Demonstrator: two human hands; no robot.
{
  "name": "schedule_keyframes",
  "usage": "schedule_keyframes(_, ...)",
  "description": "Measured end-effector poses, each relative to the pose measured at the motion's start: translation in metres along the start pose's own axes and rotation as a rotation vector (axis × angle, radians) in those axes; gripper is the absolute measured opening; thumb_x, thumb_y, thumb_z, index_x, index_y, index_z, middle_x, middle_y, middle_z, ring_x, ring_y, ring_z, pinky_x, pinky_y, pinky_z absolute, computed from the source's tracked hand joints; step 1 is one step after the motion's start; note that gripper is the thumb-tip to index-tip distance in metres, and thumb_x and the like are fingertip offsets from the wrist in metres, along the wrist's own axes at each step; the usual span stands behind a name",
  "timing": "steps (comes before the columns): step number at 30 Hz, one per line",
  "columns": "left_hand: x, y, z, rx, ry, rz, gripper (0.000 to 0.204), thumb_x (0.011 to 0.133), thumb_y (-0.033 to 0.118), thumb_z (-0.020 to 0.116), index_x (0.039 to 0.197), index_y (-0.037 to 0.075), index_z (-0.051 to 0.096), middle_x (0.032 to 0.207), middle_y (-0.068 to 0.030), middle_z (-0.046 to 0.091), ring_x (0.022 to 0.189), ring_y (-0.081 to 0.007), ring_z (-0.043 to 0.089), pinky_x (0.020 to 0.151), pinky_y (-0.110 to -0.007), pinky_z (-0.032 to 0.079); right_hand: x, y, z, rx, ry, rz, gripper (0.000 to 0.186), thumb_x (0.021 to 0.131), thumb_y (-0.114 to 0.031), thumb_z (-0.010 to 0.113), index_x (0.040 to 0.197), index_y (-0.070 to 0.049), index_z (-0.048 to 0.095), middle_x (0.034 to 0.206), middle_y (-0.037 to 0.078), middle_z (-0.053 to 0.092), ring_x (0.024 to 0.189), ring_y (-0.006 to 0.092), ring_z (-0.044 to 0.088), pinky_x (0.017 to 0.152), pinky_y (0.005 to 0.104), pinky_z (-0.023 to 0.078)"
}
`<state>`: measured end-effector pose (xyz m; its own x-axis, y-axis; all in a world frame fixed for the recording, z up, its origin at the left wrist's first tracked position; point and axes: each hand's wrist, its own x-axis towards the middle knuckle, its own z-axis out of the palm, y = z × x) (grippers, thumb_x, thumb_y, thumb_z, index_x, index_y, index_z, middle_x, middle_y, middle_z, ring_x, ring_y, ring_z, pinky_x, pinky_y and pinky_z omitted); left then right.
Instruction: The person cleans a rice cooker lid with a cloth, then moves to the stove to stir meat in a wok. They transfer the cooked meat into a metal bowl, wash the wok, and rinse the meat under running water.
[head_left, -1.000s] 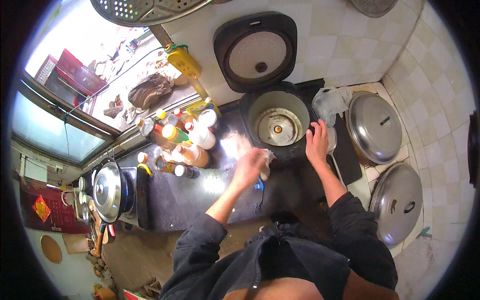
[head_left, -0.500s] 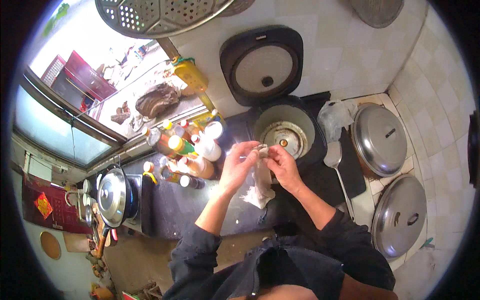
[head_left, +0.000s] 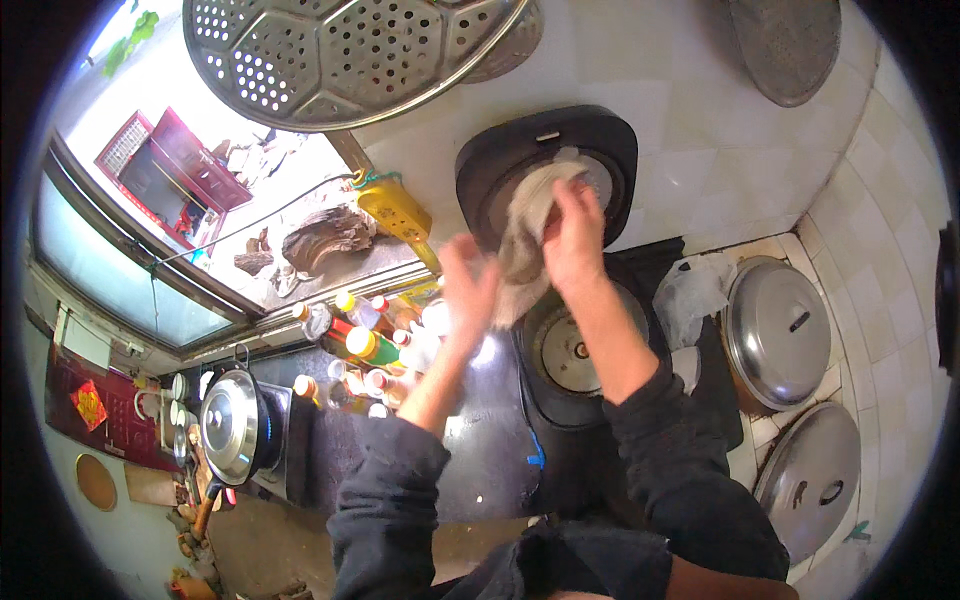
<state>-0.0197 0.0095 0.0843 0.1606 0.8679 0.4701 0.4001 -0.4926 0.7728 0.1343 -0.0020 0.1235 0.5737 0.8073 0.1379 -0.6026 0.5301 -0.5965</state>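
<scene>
My right hand [head_left: 575, 240] grips a greyish-white cloth [head_left: 526, 235] and holds it up in front of the raised lid [head_left: 622, 150] of a black rice cooker. The cloth hangs down crumpled to the left of that hand; whether it touches the lid I cannot tell. My left hand [head_left: 468, 290] is just left of the cloth, blurred by motion, its fingers apart and nothing visible in them. Below, the cooker's bowl-shaped inside [head_left: 560, 350] stands uncovered, stained at its base and partly hidden by my right forearm.
Several sauce bottles [head_left: 372, 346] crowd the counter by the window. A lidded wok [head_left: 228, 425] sits on a lit gas burner at left. Two big metal lids [head_left: 775, 325] lie at right beside a clear plastic bag [head_left: 690, 295]. A perforated steamer tray [head_left: 350, 60] hangs above.
Both hands have moved up and away from my body, from over the counter to the lid. My left hand has come off the cloth, which now spreads wider from my right hand.
</scene>
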Motion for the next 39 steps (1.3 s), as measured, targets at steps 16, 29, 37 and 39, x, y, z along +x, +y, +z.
schedule_keyframes(16,0.024,-0.033,-0.03,-0.933,-0.295,-0.508,0.053,0.086,0.023,0.059,0.134,0.004,0.046,0.124,-0.0151,0.053,0.112,-0.0273,0.055,0.094,-0.036,0.045,0.008,0.023,-0.038,-0.662,0.236,-0.541,0.024,0.093,-0.012,0.059,0.114,-0.002,0.052,0.101,0.006,0.058,0.088,0.0151,0.057,0.08,0.0297,0.048)
schedule_keyframes(29,0.044,-0.036,0.003,-0.164,-0.184,-0.192,0.053,0.096,0.033,0.052,0.139,0.003,0.047,0.13,-0.0212,0.057,0.124,-0.0298,0.053,0.104,-0.035,0.039,-0.003,0.066,-0.039,-1.082,0.007,-0.522,0.019,0.081,-0.002,0.066,0.1,-0.001,0.064,0.086,0.01,0.063,0.08,0.0242,0.063,0.076,0.0347,0.05)
schedule_keyframes(37,0.036,-0.033,0.015,-0.297,-0.119,-0.223,0.051,0.102,0.033,0.04,0.143,0.003,0.042,0.141,-0.016,0.05,0.132,-0.0252,0.045,0.108,-0.031,0.033,0.02,0.052,0.001,-0.938,0.146,-0.639,0.024,0.089,-0.009,0.061,0.11,0.002,0.058,0.101,0.015,0.062,0.09,0.0278,0.062,0.082,0.0377,0.049)
schedule_keyframes(39,0.036,-0.033,0.015,-0.297,-0.114,-0.18,0.051,0.103,0.033,0.039,0.143,0.003,0.042,0.14,-0.0158,0.051,0.132,-0.0252,0.046,0.108,-0.03,0.034,0.0,0.072,-0.007,-1.058,-0.176,-0.696,0.023,0.085,-0.002,0.059,0.107,0.002,0.059,0.099,0.02,0.059,0.09,0.0394,0.06,0.078,0.0403,0.049)
